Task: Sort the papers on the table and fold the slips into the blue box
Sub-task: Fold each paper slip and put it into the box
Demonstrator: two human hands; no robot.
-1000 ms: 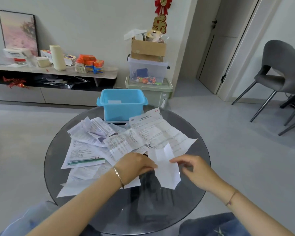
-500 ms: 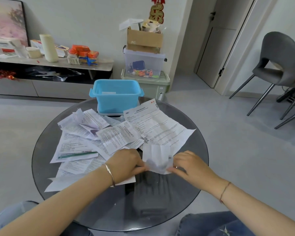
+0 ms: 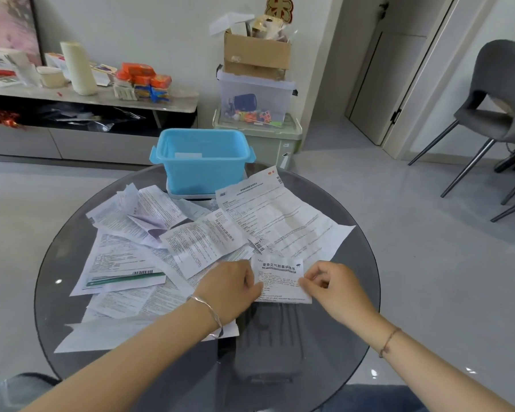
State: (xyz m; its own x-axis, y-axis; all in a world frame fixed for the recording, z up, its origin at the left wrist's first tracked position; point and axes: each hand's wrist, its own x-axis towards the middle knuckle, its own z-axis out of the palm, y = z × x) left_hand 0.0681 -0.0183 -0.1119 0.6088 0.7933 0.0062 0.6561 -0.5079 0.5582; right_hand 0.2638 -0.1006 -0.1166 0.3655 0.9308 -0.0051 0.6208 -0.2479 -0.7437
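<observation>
Head view: the printed slip [image 3: 280,281] sits at 6 o'clock from the centre of the glass table [image 3: 51,322]. The left hand [image 3: 232,288] pinches its left edge and the right hand [image 3: 333,288] pinches its right edge (thumb contact partly hidden). The blue box [image 3: 202,162] stands at 12 o'clock, with loose papers [image 3: 149,251] spread toward 9 o'clock. To fold cleanly, align opposite edges first. Then crease from the middle outward, keeping the slip clear of neighbouring sheets.
</observation>
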